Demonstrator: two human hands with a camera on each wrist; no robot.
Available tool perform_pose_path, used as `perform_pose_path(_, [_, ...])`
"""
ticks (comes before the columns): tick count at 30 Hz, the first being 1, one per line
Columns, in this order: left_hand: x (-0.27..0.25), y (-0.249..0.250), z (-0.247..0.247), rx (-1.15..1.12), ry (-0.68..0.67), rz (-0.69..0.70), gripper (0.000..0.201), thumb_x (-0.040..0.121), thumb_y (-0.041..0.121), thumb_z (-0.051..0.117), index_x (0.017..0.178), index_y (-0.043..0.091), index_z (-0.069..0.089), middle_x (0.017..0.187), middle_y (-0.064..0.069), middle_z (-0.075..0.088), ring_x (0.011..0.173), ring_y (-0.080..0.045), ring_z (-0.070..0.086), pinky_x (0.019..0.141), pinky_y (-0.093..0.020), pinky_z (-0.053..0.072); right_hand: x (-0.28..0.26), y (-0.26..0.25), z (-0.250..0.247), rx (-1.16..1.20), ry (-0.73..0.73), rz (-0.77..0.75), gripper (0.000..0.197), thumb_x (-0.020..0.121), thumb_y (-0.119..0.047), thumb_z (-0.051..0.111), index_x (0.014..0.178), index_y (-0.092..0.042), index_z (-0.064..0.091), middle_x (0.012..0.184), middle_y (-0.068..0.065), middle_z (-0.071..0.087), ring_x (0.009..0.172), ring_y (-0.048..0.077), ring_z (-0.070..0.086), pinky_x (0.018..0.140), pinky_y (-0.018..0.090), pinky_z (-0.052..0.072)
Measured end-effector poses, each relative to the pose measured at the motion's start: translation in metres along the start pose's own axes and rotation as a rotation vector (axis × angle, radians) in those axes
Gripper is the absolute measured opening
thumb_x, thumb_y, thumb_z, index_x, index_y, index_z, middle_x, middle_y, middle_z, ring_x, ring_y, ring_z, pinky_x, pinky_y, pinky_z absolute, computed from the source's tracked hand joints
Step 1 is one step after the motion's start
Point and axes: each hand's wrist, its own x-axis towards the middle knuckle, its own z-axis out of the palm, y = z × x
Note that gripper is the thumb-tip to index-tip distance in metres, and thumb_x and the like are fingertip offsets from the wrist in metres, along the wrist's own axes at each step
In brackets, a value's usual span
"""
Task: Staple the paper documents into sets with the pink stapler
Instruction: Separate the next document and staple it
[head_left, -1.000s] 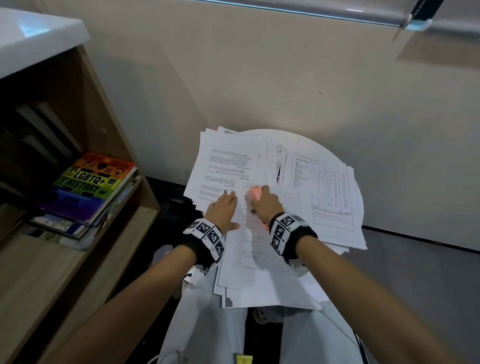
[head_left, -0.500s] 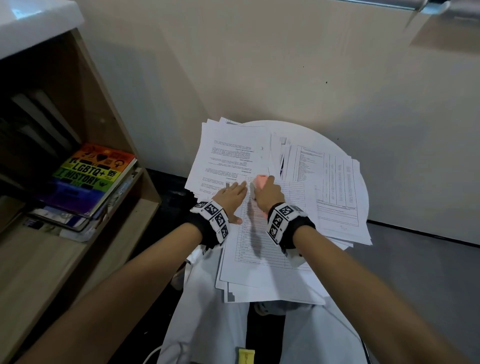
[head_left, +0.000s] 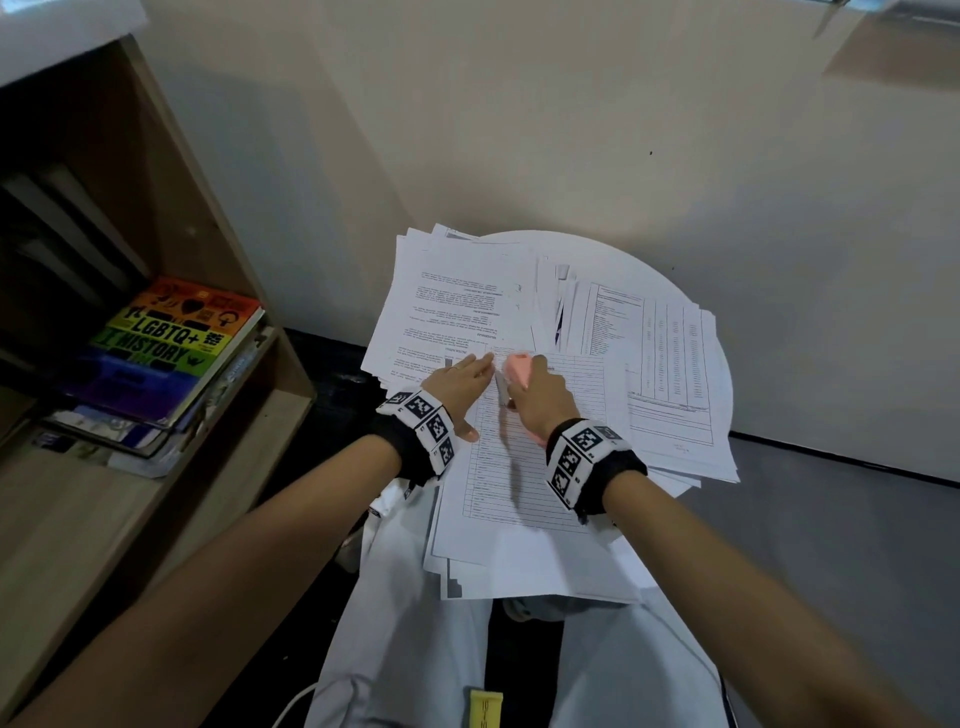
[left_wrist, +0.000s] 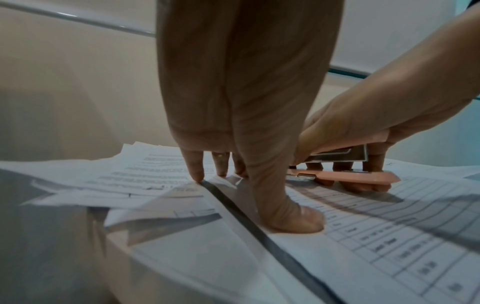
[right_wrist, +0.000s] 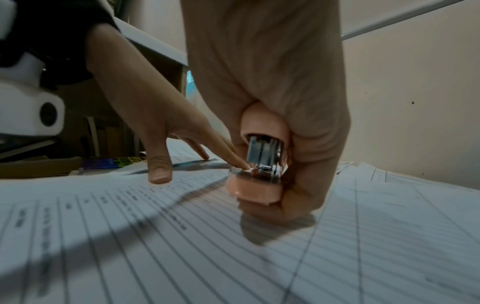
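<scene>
A ruled form sheet (head_left: 519, 467) tops a paper pile on the round white table (head_left: 649, 275). My right hand (head_left: 527, 382) grips the pink stapler (head_left: 518, 366) over the sheet's far left corner. In the right wrist view the fingers wrap the stapler (right_wrist: 259, 185) from above, its metal mouth pointing away from the camera. My left hand (head_left: 467, 387) lies with straight fingers on the papers just left of it. The left wrist view has the fingertips (left_wrist: 197, 172) and thumb (left_wrist: 298, 218) pressing the sheets, with the stapler (left_wrist: 363, 176) close beside them. Whether paper sits in the stapler's mouth is hidden.
More printed stacks lie at the back left (head_left: 457, 306) and right (head_left: 660, 364) of the table. A wooden shelf (head_left: 234, 467) with a rainbow-coloured book (head_left: 171, 343) stands at the left. A plain wall rises directly behind the table, and my lap in white clothing (head_left: 415, 649) is below.
Both hands have edged towards the sheet's far corner and drawn closer together. The stapler has stayed in my right hand throughout.
</scene>
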Motion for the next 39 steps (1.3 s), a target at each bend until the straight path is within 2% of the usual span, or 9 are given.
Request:
perform_pose_path(5, [0.0,0.001,0.001,-0.025,0.013,0.003,0.107,0.079,0.032,0.073,0.15,0.001,0.0,0.159,-0.009,-0.011,0.148,-0.026,-0.003,0.121,-0.04,0.014,-0.002,-0.005,0.002,-0.022,0.004,0.006,0.05,0.1,-0.031,0.042,0.141,-0.007,0.026,0.127,0.021,0.051,0.109,0.037,0.057,0.079,0.039,0.047])
perform_pose_path(9, [0.0,-0.002,0.002,-0.048,0.012,0.021,0.106,0.079,0.031,0.073,0.149,-0.001,0.001,0.159,-0.012,-0.012,0.148,-0.029,-0.004,0.121,-0.04,0.012,-0.003,-0.012,0.009,0.025,0.023,0.055,0.049,0.1,-0.031,0.04,0.14,-0.006,0.025,0.127,0.021,0.05,0.109,0.037,0.056,0.08,0.04,0.047])
perform_pose_path(15, [0.0,-0.002,0.005,-0.065,0.02,0.029,0.104,0.081,0.032,0.072,0.148,-0.004,0.001,0.158,-0.015,-0.012,0.148,-0.031,-0.004,0.122,-0.037,0.008,0.0,-0.012,0.013,-0.049,0.064,0.015,0.054,0.099,-0.027,0.042,0.145,-0.012,0.019,0.127,0.02,0.046,0.104,0.037,0.058,0.07,0.037,0.04])
perform_pose_path(20, [0.002,-0.003,0.005,-0.084,0.023,0.022,0.108,0.079,0.033,0.073,0.149,-0.003,-0.001,0.158,-0.016,-0.01,0.147,-0.032,-0.004,0.122,-0.038,0.008,0.006,-0.022,0.01,0.034,0.06,0.092,0.051,0.1,-0.032,0.041,0.141,-0.006,0.025,0.131,0.02,0.049,0.113,0.036,0.054,0.083,0.04,0.043])
perform_pose_path(24, [0.002,-0.004,0.007,-0.085,0.034,0.026,0.106,0.08,0.034,0.072,0.148,-0.004,0.0,0.159,-0.016,-0.01,0.148,-0.032,-0.004,0.121,-0.036,0.01,0.008,-0.017,0.012,-0.114,0.096,0.0,0.055,0.096,-0.021,0.05,0.143,-0.014,0.023,0.127,0.017,0.05,0.107,0.036,0.057,0.075,0.038,0.04])
perform_pose_path(28, [0.002,-0.004,0.007,-0.084,0.046,0.028,0.107,0.08,0.034,0.072,0.149,-0.003,-0.001,0.159,-0.016,-0.009,0.148,-0.032,-0.003,0.121,-0.036,0.01,0.014,-0.023,0.009,-0.036,0.101,0.054,0.05,0.099,-0.034,0.043,0.139,-0.008,0.027,0.125,0.018,0.054,0.11,0.035,0.057,0.079,0.039,0.042])
perform_pose_path(31, [0.002,-0.004,0.006,-0.083,0.03,0.036,0.107,0.08,0.034,0.072,0.149,-0.002,-0.001,0.159,-0.016,-0.009,0.147,-0.033,-0.002,0.121,-0.038,0.011,0.016,-0.026,0.014,0.0,0.122,0.042,0.049,0.098,-0.028,0.045,0.14,-0.011,0.026,0.123,0.018,0.054,0.107,0.035,0.058,0.073,0.038,0.039])
perform_pose_path(35, [0.002,-0.005,0.005,-0.066,0.028,0.038,0.107,0.081,0.036,0.071,0.149,-0.002,-0.001,0.158,-0.016,-0.01,0.148,-0.032,-0.003,0.121,-0.038,0.012,0.02,-0.026,0.006,0.1,0.144,0.081,0.049,0.1,-0.039,0.037,0.136,-0.007,0.03,0.121,0.019,0.057,0.104,0.035,0.059,0.072,0.036,0.038])
perform_pose_path(39, [0.001,-0.005,0.004,-0.089,0.012,0.027,0.104,0.083,0.035,0.068,0.149,-0.001,-0.004,0.159,-0.012,-0.014,0.148,-0.027,-0.005,0.121,-0.036,0.009,0.013,-0.01,-0.006,0.019,0.147,-0.002,0.047,0.099,-0.041,0.036,0.135,-0.01,0.031,0.113,0.016,0.061,0.098,0.034,0.06,0.071,0.036,0.04])
